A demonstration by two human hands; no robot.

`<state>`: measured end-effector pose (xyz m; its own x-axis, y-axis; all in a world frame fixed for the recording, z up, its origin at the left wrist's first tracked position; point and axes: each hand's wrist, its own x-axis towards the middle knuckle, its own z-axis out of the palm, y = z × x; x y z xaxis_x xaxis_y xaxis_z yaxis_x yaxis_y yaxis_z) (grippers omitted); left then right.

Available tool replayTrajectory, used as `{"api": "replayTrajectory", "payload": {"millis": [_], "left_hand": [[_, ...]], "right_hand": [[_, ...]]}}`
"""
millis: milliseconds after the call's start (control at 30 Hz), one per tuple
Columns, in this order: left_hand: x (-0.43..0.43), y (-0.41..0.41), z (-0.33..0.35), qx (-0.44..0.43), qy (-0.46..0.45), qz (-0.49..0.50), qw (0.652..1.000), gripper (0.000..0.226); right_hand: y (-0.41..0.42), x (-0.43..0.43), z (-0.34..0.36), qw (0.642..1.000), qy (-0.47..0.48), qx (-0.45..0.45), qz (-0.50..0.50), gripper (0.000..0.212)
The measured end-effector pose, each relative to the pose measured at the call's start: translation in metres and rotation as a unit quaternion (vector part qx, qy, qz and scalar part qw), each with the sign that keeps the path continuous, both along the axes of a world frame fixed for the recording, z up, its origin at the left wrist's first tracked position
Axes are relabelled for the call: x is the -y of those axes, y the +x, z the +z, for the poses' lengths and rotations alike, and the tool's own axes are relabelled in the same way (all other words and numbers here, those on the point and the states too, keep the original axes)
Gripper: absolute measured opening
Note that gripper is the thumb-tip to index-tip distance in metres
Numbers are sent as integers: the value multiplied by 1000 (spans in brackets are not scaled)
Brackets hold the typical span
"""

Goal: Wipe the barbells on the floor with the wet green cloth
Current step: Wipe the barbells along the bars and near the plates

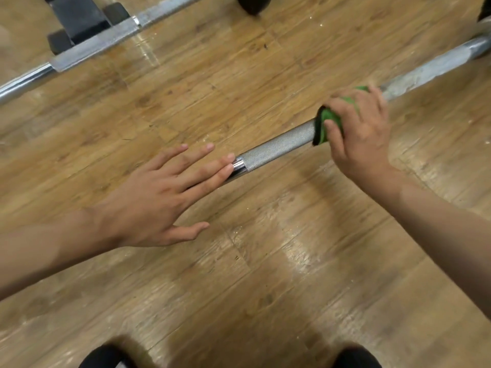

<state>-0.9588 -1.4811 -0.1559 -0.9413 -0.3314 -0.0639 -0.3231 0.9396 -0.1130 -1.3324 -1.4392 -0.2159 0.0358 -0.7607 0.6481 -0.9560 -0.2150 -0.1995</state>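
Barbell [276, 147] nearest us lies slantwise across the middle of the wood floor [239, 261], with a second barbell [93, 47] well apart beyond it. We are mid-wipe: our right hand [361, 134] curls round the green cloth [328, 123], which is wrapped on the knurled shaft. Our left hand [159, 197], fingers straight and spread, steadies the chrome section. Next, we judge, comes a firm slide along the knurling. We can read no writing.

Two bars are laid on the floor [239, 261], well apart, both slanted from lower left to upper right. The near bar [279, 147] is knurled in the middle, polished just below that and marked with whitish patches higher up. The cloth [328, 123], green and bunched, is wrapped round it and gripped by the right hand [361, 128]. The far bar [93, 46] is knurled too.
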Motion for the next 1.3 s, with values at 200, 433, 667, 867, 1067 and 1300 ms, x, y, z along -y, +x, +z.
{"api": "replayTrajectory", "payload": {"millis": [200,433,667,867,1067,1300], "left_hand": [[1,-5,-3,4,-17,37,999,95],[26,-3,-8,-16,8,38,999,97],[50,2,-9,-30,25,40,998,103],[70,6,-6,-31,49,46,997,104],[88,7,-7,-32,51,50,997,106],[101,8,-5,-42,79,59,994,110]], "right_hand": [[87,16,1,986,6,142,-92,21],[63,43,-3,999,-18,-13,38,29],[71,70,-5,974,-21,155,-161,26],[116,69,-14,996,-27,27,76,25],[-10,104,-16,999,-30,-21,18,27],[124,116,-15,981,-40,165,-99,34]]}}
